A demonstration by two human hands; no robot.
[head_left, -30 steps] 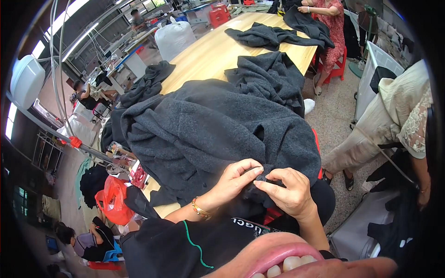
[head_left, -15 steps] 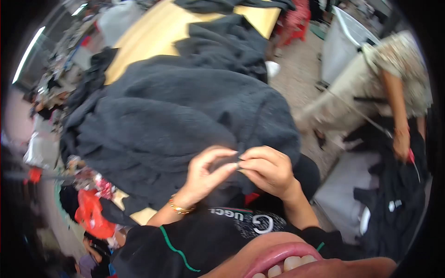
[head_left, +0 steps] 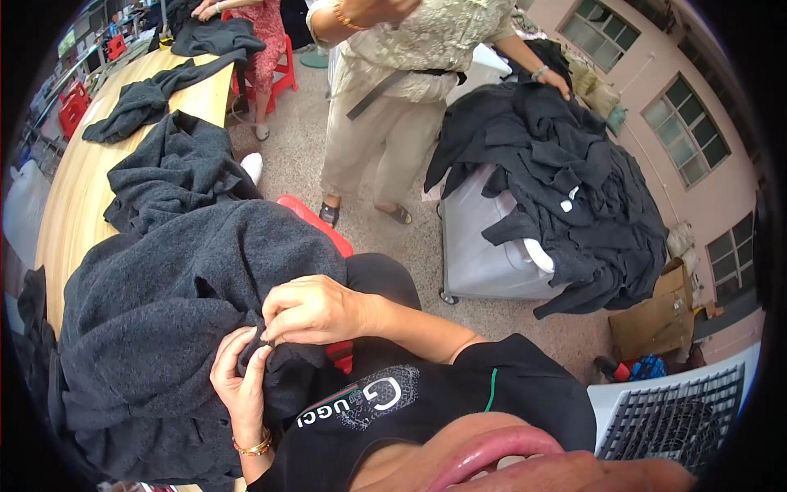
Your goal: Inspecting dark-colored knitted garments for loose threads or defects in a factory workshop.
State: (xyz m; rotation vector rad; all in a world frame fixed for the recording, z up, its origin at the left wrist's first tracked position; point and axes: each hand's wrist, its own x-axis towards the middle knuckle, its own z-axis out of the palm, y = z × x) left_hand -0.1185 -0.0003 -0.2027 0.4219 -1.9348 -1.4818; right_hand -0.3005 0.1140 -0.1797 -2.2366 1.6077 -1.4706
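A large heap of dark grey woolly fabric [head_left: 147, 328] fills the left side in front of me, bunched over my lap and the table. My left hand [head_left: 238, 379], a gold bracelet on its wrist, pinches a small fold at the heap's near right edge. Against it, my right hand [head_left: 318, 312] has its thumb and fingers closed on the same spot. The fingertips of both hands meet there. Whether anything small lies between them is hidden.
Along a light wooden table [head_left: 70, 197] lie more dark pieces. A grey wheeled bin [head_left: 479, 238] heaped with dark garments [head_left: 566, 164] stands to the right, a person in beige [head_left: 385, 123] beside it. Behind my lap is a red stool [head_left: 316, 221]; a metal grille [head_left: 672, 426] stands lower right.
The view has swung right, bringing the bin and the wall windows in. My hands stay together at the fabric. The person in beige now stands with one arm raised, the other hand at the bin's heap.
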